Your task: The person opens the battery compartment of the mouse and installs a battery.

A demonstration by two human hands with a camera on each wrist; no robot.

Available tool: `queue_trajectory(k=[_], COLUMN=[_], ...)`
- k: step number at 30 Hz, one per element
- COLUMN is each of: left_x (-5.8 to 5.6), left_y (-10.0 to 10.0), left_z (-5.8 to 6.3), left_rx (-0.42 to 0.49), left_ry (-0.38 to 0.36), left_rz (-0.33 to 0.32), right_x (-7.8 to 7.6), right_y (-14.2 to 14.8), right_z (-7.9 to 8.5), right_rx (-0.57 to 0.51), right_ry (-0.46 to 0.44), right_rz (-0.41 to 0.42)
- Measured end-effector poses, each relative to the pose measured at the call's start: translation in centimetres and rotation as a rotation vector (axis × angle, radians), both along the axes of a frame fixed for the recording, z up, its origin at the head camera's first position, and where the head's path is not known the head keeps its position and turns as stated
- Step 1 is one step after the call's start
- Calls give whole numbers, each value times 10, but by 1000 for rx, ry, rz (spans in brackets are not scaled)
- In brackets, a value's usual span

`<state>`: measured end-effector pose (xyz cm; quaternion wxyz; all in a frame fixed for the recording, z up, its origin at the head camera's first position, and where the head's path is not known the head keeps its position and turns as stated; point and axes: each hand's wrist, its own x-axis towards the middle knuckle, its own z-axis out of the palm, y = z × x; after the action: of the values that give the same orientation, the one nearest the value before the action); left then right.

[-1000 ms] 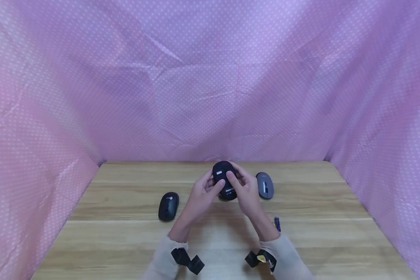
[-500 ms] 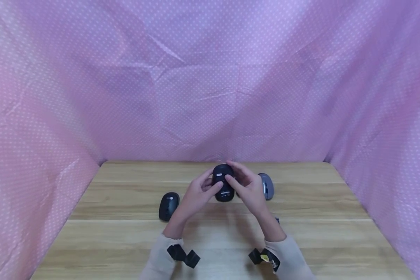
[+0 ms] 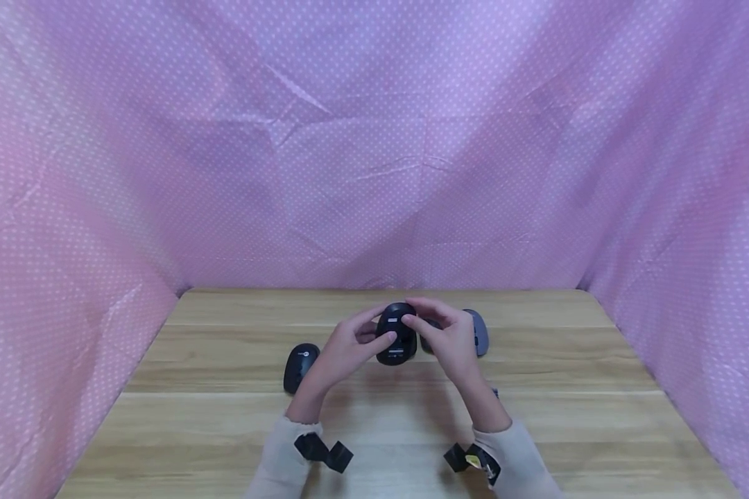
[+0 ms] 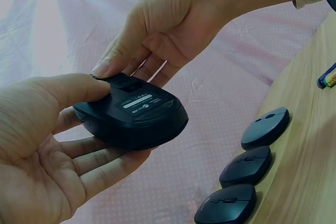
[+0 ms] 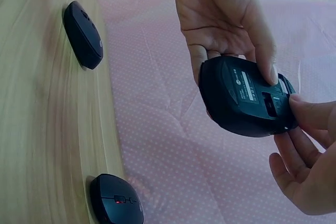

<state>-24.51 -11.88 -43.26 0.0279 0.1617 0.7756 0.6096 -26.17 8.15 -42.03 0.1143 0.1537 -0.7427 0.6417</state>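
A black computer mouse (image 3: pixel 396 336) is held underside up above the table, between both hands. My left hand (image 4: pixel 47 135) grips its side, thumb pressed on the labelled underside and fingers curled beneath. At the far end, my right hand (image 3: pixel 452 336) pinches the mouse between thumb and fingers. The right wrist view shows a dark recess (image 5: pixel 270 103) in the underside, near both thumbs. Behind the right hand, another black mouse (image 3: pixel 431 336) is partly hidden. A grey mouse (image 3: pixel 479 333) lies farther right, and a black mouse (image 3: pixel 301 367) lies near the left forearm.
Wooden tabletop (image 3: pixel 225 416) spreads under the arms, with a pink dotted cloth (image 3: pixel 374 173) hanging behind and at both sides. A battery (image 4: pixel 326 78) lies on the table, mostly covered by the right forearm in the head view. Both wrists wear black camera mounts (image 3: pixel 324 452).
The held mouse and both hands have come slightly lower in the head view. My right hand has shifted rightward, overlapping more of the grey mouse, and its forearm covers most of the battery.
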Motion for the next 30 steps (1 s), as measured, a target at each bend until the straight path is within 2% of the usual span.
queue_trajectory(k=[10,15,23,30], left_x=[-1,-3,-4,-6], left_y=[-3,-4,-5,-9], left_z=[-2,-4,-5,-11], left_rx=[15,17,-14,-142], left_ry=[2,-3,-28,22], left_rz=[-42,-41,-44,-66], right_x=[-3,-4,-5,-6], right_y=[0,-4,-7,-2], right_z=[1,-2,-4,2], right_rx=[-52,-158,-337,-412], right_ry=[-83,-112,-233,-278], right_rz=[-24,-57,-58,-118])
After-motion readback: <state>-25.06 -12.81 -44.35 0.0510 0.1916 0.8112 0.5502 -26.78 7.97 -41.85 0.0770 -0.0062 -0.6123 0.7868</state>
